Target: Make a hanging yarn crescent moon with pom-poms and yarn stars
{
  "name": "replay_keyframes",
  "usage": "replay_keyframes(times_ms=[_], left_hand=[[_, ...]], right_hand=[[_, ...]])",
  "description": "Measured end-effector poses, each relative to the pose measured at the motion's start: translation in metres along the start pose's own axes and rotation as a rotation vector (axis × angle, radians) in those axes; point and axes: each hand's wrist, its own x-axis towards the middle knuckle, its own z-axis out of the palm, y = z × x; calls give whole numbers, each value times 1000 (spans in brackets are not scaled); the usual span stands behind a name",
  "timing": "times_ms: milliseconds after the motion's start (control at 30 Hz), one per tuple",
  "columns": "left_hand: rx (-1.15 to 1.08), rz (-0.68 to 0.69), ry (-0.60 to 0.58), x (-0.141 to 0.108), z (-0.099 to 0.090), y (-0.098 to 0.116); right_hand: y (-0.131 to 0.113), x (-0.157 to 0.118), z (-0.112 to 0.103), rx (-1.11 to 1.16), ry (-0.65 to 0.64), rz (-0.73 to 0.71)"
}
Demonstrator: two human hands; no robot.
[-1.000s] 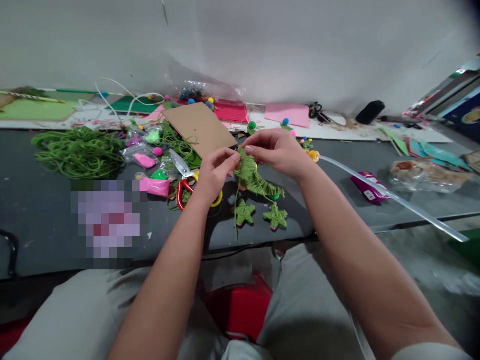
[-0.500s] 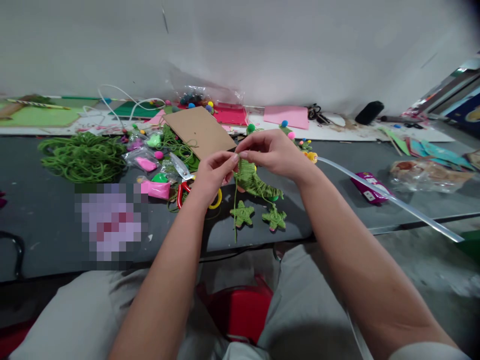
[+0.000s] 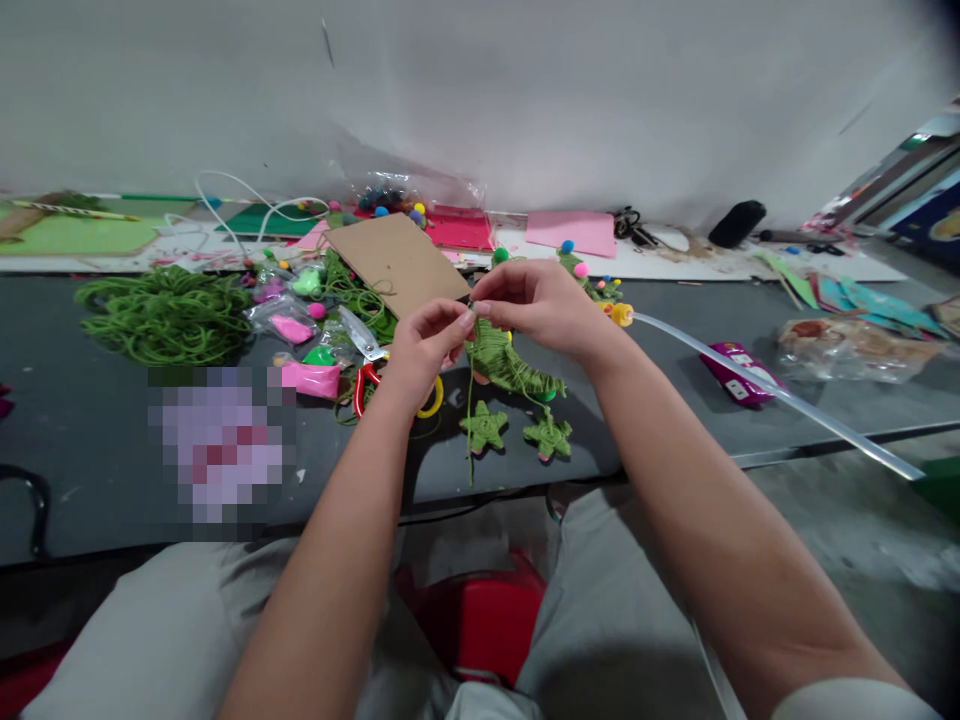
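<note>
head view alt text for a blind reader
Left hand and right hand pinch a green strand by a yarn-wrapped piece over a dark table. Two green stars lie nearer the viewer; scissors and heaped yarn sit left.

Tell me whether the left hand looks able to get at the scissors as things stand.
Probably yes: the scissors lie close to the left hand, with nothing over the blades, though it is pinching green yarn and would likely have to let go first.

A purple packet (image 3: 737, 373) lies on the table (image 3: 105, 430), crossed in view by a translucent tube (image 3: 840, 431). Right of the packet sits a clear plastic bag (image 3: 847, 352), teal sheets (image 3: 885, 307) just behind. A pink sheet (image 3: 571, 232) lies near the wall (image 3: 570, 100).
</note>
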Motion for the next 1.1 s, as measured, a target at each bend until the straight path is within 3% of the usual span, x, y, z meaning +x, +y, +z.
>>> replay_keyframes(times_ms=[733,1100], left_hand=[[290,130,200,0,4,-3],[343,167,188,1,2,-13]], right_hand=[[5,3,16,-74,191,38],[13,4,24,-208,283,30]])
